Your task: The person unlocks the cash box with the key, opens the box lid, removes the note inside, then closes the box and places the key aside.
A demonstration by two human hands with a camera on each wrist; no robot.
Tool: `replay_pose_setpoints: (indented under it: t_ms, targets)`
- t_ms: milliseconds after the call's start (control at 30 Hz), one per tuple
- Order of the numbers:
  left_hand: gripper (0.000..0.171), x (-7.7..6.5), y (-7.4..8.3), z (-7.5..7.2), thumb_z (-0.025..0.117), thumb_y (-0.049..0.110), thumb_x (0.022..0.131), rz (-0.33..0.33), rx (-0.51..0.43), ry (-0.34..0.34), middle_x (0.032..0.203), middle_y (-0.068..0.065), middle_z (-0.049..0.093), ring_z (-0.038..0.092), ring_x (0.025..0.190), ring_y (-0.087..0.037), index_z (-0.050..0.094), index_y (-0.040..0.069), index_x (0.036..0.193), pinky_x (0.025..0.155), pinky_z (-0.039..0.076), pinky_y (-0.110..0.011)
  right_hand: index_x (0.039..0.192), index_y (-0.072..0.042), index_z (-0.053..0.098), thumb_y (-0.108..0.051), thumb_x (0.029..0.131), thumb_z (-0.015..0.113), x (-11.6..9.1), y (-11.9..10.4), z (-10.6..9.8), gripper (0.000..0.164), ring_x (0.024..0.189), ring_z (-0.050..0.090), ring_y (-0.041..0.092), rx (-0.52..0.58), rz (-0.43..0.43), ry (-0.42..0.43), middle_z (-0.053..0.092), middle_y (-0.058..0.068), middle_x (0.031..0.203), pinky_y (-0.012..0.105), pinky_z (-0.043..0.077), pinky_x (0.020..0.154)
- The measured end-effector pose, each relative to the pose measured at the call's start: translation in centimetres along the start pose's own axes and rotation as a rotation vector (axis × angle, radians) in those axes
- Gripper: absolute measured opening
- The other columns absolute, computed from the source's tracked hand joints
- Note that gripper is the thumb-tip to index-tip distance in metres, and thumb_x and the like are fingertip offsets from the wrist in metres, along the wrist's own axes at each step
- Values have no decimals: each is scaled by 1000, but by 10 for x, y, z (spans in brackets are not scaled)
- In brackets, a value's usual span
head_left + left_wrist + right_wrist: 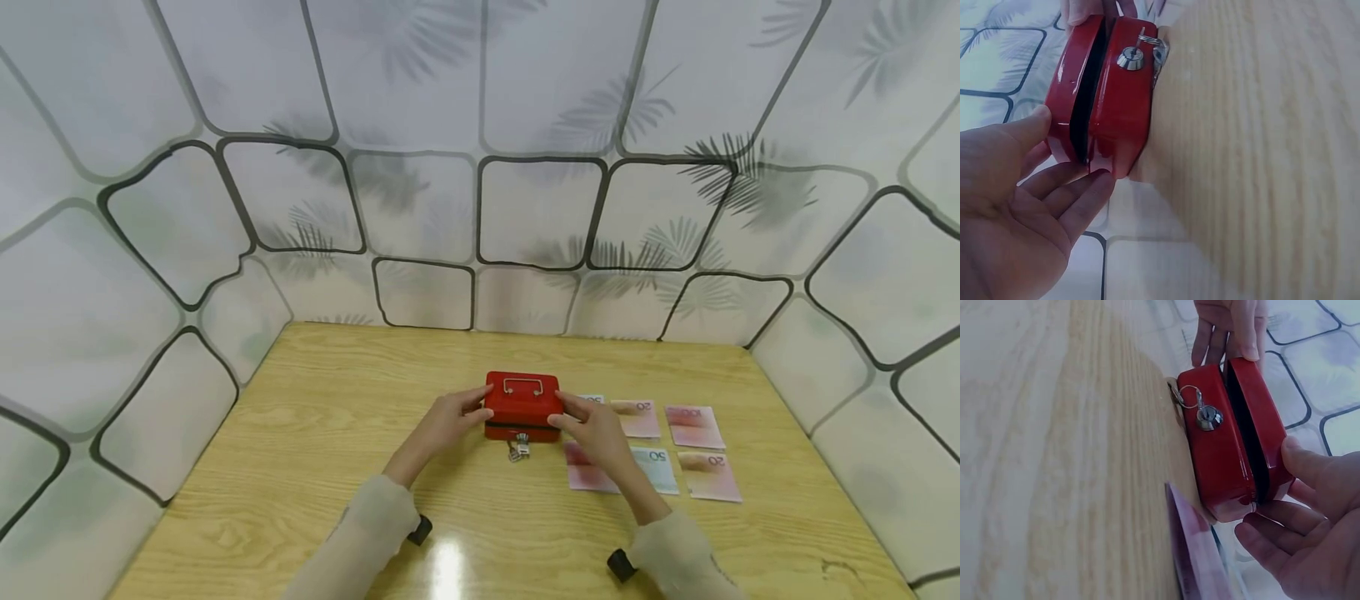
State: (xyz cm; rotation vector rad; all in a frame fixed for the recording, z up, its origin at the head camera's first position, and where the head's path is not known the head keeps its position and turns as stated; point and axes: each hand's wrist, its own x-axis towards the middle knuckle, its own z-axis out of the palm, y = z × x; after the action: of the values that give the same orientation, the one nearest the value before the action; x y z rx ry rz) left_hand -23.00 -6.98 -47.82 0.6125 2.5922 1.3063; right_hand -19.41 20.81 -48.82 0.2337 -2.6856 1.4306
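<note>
A small red metal cash box (pixel 522 410) with a folding wire handle on top stands on the wooden table. Its lid (pixel 1072 87) is slightly raised, and a dark gap runs along the front. At the box's left end, my left hand (pixel 447 419) holds the lid's corner with thumb and index finger, the other fingers against the side. My right hand (pixel 597 431) grips the right end likewise, thumb (pixel 1297 456) on the lid's front edge. In the front lock (pixel 1209 418) sits a key, with a ring and another key (pixel 514 452) hanging from it.
Several banknotes lie in two rows to the right of the box, among them a pink note (pixel 694 427) and a green one (pixel 654 471); my right forearm passes over some. A patterned fabric wall (pixel 420 208) encloses the table (pixel 300 467) at the back and sides.
</note>
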Motion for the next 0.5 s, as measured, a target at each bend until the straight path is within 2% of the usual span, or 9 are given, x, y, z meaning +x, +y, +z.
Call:
replay_pose_setpoints:
  t_ms: [67,167,267,300,367,500]
  targets:
    - [52,-1,-1,1,65,27,104,1,-7,-2,149,-17,54,61,104,-21,52,16,154,82,49,-36,142,3,60,-20,93,78,-1,1,2,57,126,60,33,15,5,16,63,22,133,31,55,92]
    - [53,-2,-4,3,65,27,104,18,-15,-4,148,-18,55,58,93,-19,52,15,154,75,46,-33,141,4,60,-18,93,78,-2,2,5,56,126,60,33,32,14,34,62,21,134,41,53,99]
    - [53,-3,-6,4,66,26,103,38,-24,6,148,-18,55,66,105,-23,53,14,153,82,53,-35,141,4,60,-16,93,78,-3,3,7,55,127,60,32,52,23,43,62,21,135,43,51,101]
    - [53,-2,-7,5,66,26,103,47,-20,13,148,-19,55,65,117,-26,53,13,153,88,54,-37,141,4,60,-16,93,78,-3,3,8,55,127,60,32,58,21,45,62,21,135,42,51,101]
    - [53,-2,-8,6,67,26,102,53,-17,21,148,-19,55,62,126,-32,54,13,152,94,55,-41,141,5,59,-15,93,78,-3,4,8,56,127,60,33,78,18,43,61,22,135,41,52,99]
    - [54,-3,-7,8,67,26,102,29,-30,21,148,-20,54,60,128,-34,53,14,153,89,56,-39,142,5,59,-13,93,78,-4,5,9,56,127,59,32,103,23,38,60,22,136,35,54,97]
